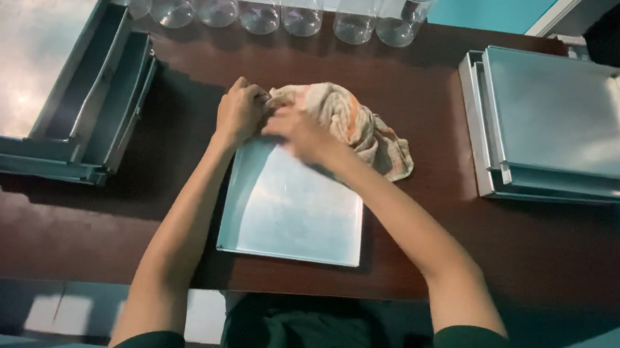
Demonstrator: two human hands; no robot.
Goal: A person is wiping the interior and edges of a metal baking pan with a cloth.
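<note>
A square metal tray (292, 216) lies on the dark brown table in front of me. My left hand (239, 111) grips the tray's far left corner. My right hand (300, 133), blurred by motion, presses a crumpled beige and orange cloth (360, 127) against the tray's far edge. Most of the cloth is bunched on the table just beyond and to the right of the tray.
A stack of metal trays (560, 126) sits at the right of the table (466, 236). More trays (47, 83) are piled unevenly at the left. Several clear glass jars (278, 8) line the far edge.
</note>
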